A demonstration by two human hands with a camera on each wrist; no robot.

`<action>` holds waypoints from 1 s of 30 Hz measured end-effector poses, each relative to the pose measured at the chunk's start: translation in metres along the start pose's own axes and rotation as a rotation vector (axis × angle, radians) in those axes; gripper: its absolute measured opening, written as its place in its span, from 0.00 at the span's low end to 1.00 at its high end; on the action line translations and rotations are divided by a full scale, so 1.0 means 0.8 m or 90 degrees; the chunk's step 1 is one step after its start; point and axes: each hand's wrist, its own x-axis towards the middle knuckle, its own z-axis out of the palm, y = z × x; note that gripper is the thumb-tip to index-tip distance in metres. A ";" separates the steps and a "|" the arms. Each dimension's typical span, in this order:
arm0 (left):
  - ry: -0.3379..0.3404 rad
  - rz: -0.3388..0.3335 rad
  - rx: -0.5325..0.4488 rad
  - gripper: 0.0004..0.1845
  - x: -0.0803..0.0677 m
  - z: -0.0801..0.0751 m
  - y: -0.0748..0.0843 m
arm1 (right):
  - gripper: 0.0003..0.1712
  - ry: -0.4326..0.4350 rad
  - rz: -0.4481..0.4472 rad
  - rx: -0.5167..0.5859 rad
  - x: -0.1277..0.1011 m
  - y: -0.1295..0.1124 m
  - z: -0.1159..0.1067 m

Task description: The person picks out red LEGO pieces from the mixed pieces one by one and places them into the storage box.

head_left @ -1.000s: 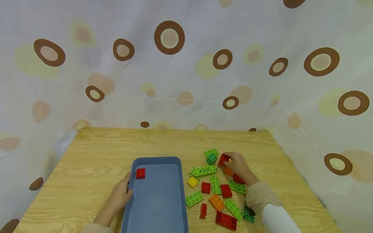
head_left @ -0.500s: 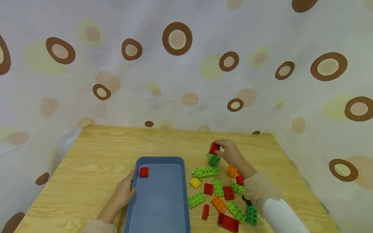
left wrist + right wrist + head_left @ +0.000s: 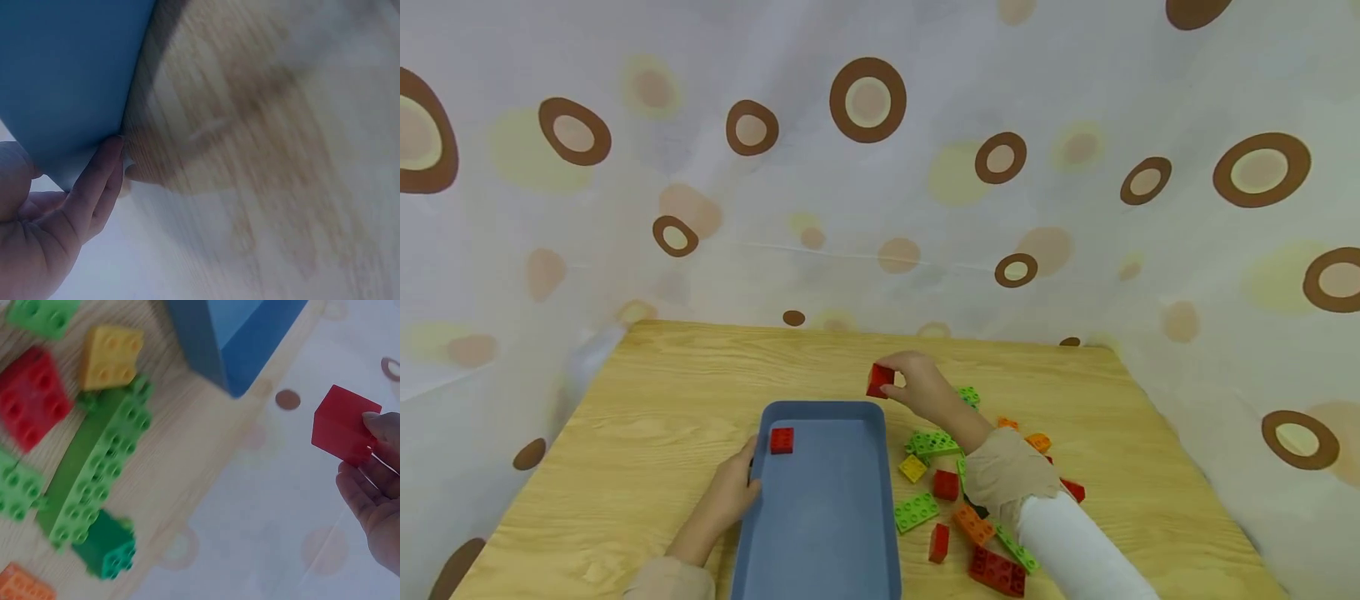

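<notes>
Just past the far rim of the blue tray (image 3: 820, 517), right hand (image 3: 919, 388): thumb and fingers pinch a red block (image 3: 880, 381).
Red block: up in the air near the tray's far right corner, outside the tray; the right wrist view shows it smooth-faced, gripped at one end.
Right sleeve (image 3: 1045, 500): beige cuff, then white cloth, hiding some of the bricks from the head view.
Left hand (image 3: 730, 492): holds the tray's left edge between thumb and fingers.
Tray: its near end runs out of the head view; a studded red brick (image 3: 782, 441) lies inside, near the far left corner.
Right of the tray: a yellow brick (image 3: 913, 468) just beside a long green brick (image 3: 100, 465), with a dark green brick (image 3: 106, 547) at that one's other end.
Nearer the person: a flat green brick (image 3: 916, 512), a narrow red brick (image 3: 939, 543), an orange brick (image 3: 974, 525) and a long red brick (image 3: 997, 572).
Underneath: a wood-grain table (image 3: 700, 367).
Behind: a pale cloth (image 3: 925, 208) with brown rings.
</notes>
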 end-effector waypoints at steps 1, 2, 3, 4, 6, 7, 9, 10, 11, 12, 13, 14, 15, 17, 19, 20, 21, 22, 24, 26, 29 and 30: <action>-0.003 -0.002 0.000 0.33 0.001 0.000 0.001 | 0.22 -0.004 -0.002 0.004 0.004 -0.005 0.004; -0.005 -0.006 -0.001 0.33 0.003 0.000 0.002 | 0.22 -0.008 -0.003 0.006 0.008 -0.010 0.007; -0.008 -0.010 -0.004 0.33 0.003 0.000 0.002 | 0.22 -0.012 -0.007 0.009 0.011 -0.015 0.011; -0.008 -0.012 -0.006 0.33 0.004 0.000 0.002 | 0.22 -0.018 -0.008 0.016 0.015 -0.020 0.014; -0.006 -0.010 -0.005 0.33 0.005 -0.001 0.001 | 0.22 -0.031 -0.010 0.033 0.021 -0.029 0.023; -0.003 -0.009 -0.005 0.33 0.004 -0.001 0.000 | 0.21 -0.034 -0.020 0.039 0.024 -0.032 0.028; 0.000 -0.009 -0.007 0.33 0.004 -0.001 -0.002 | 0.21 -0.040 -0.037 0.049 0.029 -0.040 0.037; 0.002 -0.007 -0.006 0.33 0.003 -0.001 -0.003 | 0.21 -0.044 -0.044 0.053 0.030 -0.043 0.042; 0.003 -0.006 -0.005 0.33 0.003 -0.001 -0.004 | 0.21 -0.047 -0.051 0.056 0.032 -0.045 0.047; 0.004 -0.006 -0.006 0.33 0.002 -0.001 -0.005 | 0.20 -0.048 -0.058 0.055 0.033 -0.048 0.051; 0.005 -0.007 -0.008 0.33 0.002 0.000 -0.006 | 0.20 -0.051 -0.061 0.057 0.034 -0.049 0.056; 0.006 -0.006 -0.011 0.33 0.002 0.001 -0.006 | 0.20 -0.055 -0.059 0.061 0.035 -0.051 0.060; 0.008 -0.006 -0.012 0.33 0.003 0.001 -0.007 | 0.20 -0.059 -0.059 0.064 0.035 -0.052 0.065; 0.005 -0.009 -0.018 0.33 0.004 0.002 -0.006 | 0.20 -0.068 -0.050 0.074 0.035 -0.053 0.072; 0.006 -0.009 -0.020 0.33 0.004 0.003 -0.006 | 0.20 -0.082 -0.039 0.078 0.034 -0.053 0.081; 0.005 -0.010 -0.021 0.33 0.004 0.003 -0.005 | 0.20 -0.088 -0.032 0.080 0.034 -0.053 0.086; 0.005 -0.011 -0.022 0.33 0.004 0.003 -0.005 | 0.20 -0.095 -0.026 0.078 0.033 -0.052 0.090; 0.005 -0.009 -0.022 0.33 0.003 0.003 -0.004 | 0.20 -0.104 -0.017 0.077 0.032 -0.052 0.095; 0.008 -0.005 -0.020 0.33 0.003 0.003 -0.004 | 0.20 -0.116 -0.005 0.073 0.031 -0.051 0.103; 0.008 -0.005 -0.022 0.33 0.002 0.002 -0.003 | 0.20 -0.125 0.007 0.076 0.028 -0.050 0.111; 0.010 -0.001 -0.020 0.33 0.001 0.001 -0.001 | 0.19 -0.128 0.018 0.074 0.026 -0.047 0.121; 0.011 0.000 -0.020 0.33 0.001 0.001 -0.001 | 0.19 -0.126 0.022 0.076 0.025 -0.046 0.124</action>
